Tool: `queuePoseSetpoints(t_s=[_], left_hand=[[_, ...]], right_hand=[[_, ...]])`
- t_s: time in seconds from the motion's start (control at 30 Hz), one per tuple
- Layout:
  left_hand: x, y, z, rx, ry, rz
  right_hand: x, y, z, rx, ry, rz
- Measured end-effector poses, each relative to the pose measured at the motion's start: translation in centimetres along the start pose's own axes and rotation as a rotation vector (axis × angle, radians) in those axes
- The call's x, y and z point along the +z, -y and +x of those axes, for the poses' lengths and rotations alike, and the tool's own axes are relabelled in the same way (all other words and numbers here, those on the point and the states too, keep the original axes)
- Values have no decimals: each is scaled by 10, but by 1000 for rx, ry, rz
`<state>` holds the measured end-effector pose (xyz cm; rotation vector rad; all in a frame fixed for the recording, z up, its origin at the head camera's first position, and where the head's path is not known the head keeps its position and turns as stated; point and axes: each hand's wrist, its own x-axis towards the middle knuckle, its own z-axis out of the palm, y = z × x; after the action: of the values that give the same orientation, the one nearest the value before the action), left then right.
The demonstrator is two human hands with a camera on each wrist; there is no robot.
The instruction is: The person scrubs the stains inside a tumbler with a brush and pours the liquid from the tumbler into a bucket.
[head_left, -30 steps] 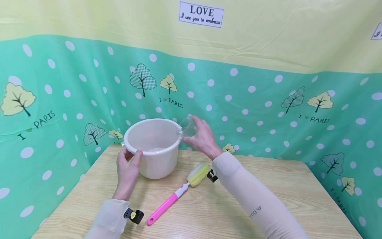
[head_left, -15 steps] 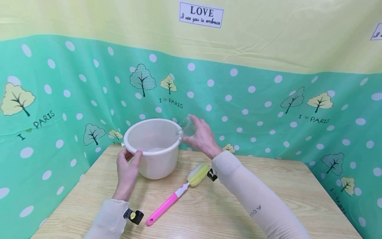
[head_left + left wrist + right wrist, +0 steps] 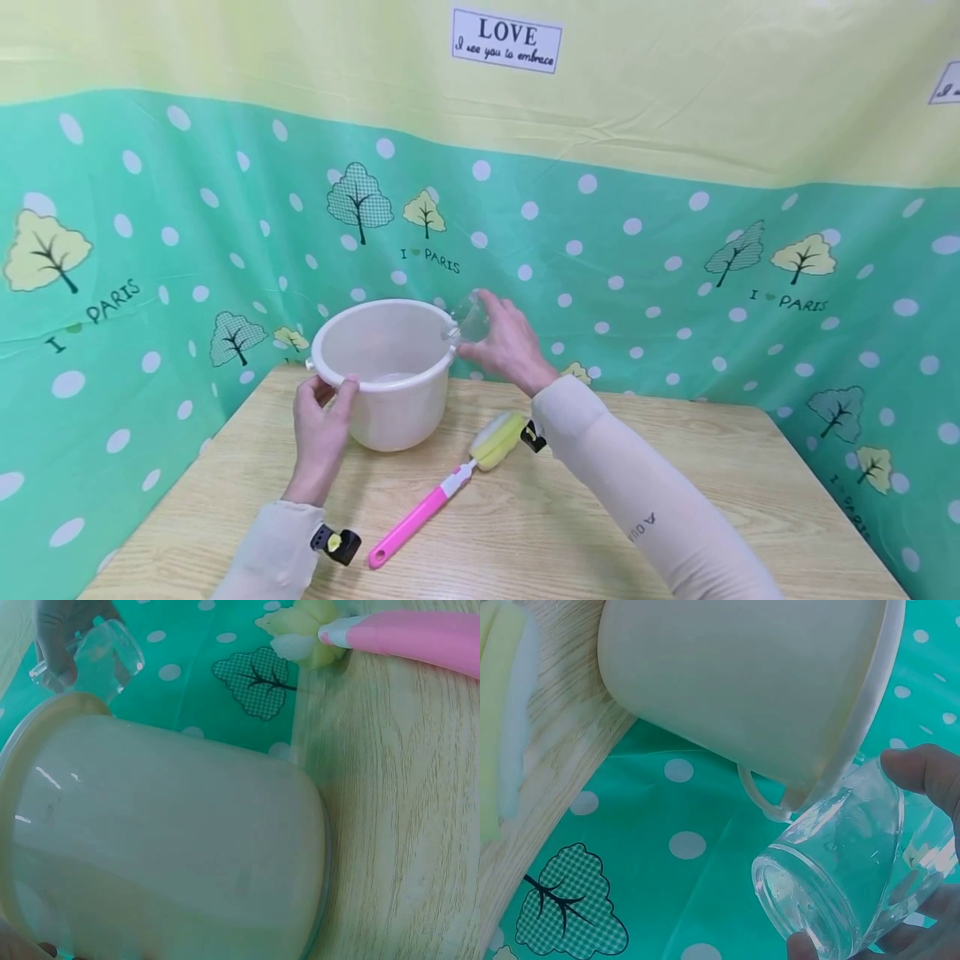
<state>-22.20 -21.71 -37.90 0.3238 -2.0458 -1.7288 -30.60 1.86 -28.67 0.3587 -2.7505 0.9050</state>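
A white plastic bucket (image 3: 397,408) stands upright at the table's back left. My left hand (image 3: 321,429) grips its near left rim, thumb on top and fingers beneath the edge. In the left wrist view the bucket's wall (image 3: 172,825) covers most of that hand. My right hand (image 3: 513,343) holds a clear drinking glass (image 3: 469,319) at the bucket's right rim, with its mouth tipped toward the inside. Close up, the right wrist view shows thumb and fingers around the tilted glass (image 3: 840,862); a clear liquid seems to lie in it. Whether any is running out cannot be seen.
On the wooden table (image 3: 675,483), in front of the bucket, lies a sponge brush (image 3: 431,510) with a pink handle and yellow-white head. A patterned cloth (image 3: 637,250) hangs behind the table and along both sides. The bucket's handle (image 3: 754,791) hangs down below the rim.
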Motion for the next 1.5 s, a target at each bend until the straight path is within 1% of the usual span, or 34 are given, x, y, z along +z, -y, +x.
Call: queuePoseSetpoints(t_s=[0.17, 0.37, 0.63, 1.13, 1.37, 1.5], left_hand=[[0, 0, 1, 12, -3, -12], [0, -1, 0, 8, -3, -16], [1, 2, 1, -6, -4, 2], [1, 3, 3, 13, -13, -10], [0, 2, 1, -5, 1, -2], [0, 1, 0, 0, 7, -4]], right_hand=[[0, 1, 1, 7, 5, 2], [0, 1, 1, 7, 15, 2], [-1, 0, 2, 12, 16, 1], [-1, 1, 2, 6, 22, -7], [-1, 2, 3, 1, 24, -24], [-2, 4, 2, -3, 29, -31]])
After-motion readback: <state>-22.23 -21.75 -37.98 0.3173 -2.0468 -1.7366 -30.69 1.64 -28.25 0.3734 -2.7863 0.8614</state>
